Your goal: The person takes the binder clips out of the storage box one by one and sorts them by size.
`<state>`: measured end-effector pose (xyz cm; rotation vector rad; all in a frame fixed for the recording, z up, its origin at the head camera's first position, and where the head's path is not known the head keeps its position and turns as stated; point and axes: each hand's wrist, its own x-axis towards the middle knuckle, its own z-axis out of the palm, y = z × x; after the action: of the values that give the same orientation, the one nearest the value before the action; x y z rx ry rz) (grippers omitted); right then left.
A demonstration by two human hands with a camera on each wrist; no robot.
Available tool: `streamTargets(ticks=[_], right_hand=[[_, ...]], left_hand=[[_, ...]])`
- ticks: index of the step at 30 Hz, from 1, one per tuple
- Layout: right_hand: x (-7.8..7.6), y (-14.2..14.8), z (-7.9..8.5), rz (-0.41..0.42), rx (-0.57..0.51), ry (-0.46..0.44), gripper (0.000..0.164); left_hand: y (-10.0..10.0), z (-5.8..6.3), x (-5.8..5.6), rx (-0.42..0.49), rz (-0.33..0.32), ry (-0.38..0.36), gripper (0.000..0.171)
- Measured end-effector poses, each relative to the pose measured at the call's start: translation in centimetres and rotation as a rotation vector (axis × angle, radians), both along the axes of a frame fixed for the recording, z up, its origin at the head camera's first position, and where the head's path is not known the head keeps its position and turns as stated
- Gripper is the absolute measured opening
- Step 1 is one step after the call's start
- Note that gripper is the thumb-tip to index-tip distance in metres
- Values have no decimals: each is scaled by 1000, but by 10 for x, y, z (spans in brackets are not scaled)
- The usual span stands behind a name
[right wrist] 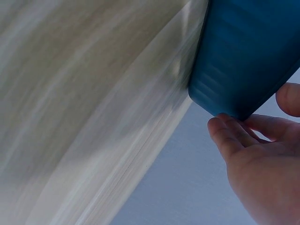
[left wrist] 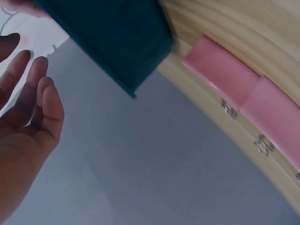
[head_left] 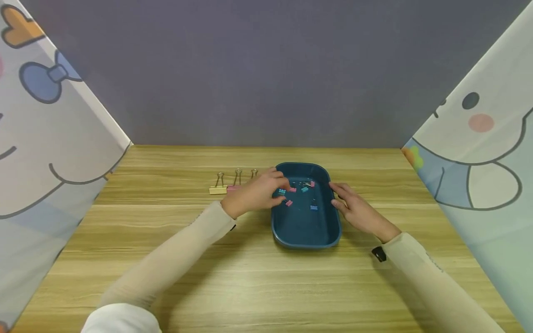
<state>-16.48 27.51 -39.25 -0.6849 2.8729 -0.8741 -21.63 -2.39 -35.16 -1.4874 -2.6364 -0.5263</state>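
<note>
A dark blue tray [head_left: 306, 233] stands on the table with several small binder clips inside, among them a blue clip [head_left: 314, 207], a teal clip [head_left: 305, 189] and a pink clip [head_left: 289, 203]. My left hand [head_left: 258, 190] reaches over the tray's left rim, fingers loosely bent above the small clips. In the left wrist view nothing shows between those fingers [left wrist: 52, 110]. At the tray's right side, my right hand [head_left: 361, 212] touches the outer wall with extended fingertips. The right wrist view shows its thumb [right wrist: 288, 99] near the rim.
Left of the tray, larger binder clips stand in a row with handles up: a yellow clip [head_left: 218, 190] and a pink clip [head_left: 232, 188], others partly behind my left hand. Behind the wooden table [head_left: 233, 286] rises a grey wall [head_left: 266, 74]; cartoon-printed panels [head_left: 479, 138] flank both sides.
</note>
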Motion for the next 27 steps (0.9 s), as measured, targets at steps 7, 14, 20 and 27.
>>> streamTargets(ticks=[7,14,20,27], right_hand=[[0,-1,0,6,-11,11,52],[-1,-2,1,-1,0,0,52],[-1,-2,2,-15,4,-21,53],[-1,-2,2,-22,14,-34,54]], left_hand=[[22,-12,-2,-90,-21,-11,13],[34,-23,-4,-152,37,-96,12],[40,-33,-7,-147,98,-138,14],[48,-36,-8,-219,168,-134,19]])
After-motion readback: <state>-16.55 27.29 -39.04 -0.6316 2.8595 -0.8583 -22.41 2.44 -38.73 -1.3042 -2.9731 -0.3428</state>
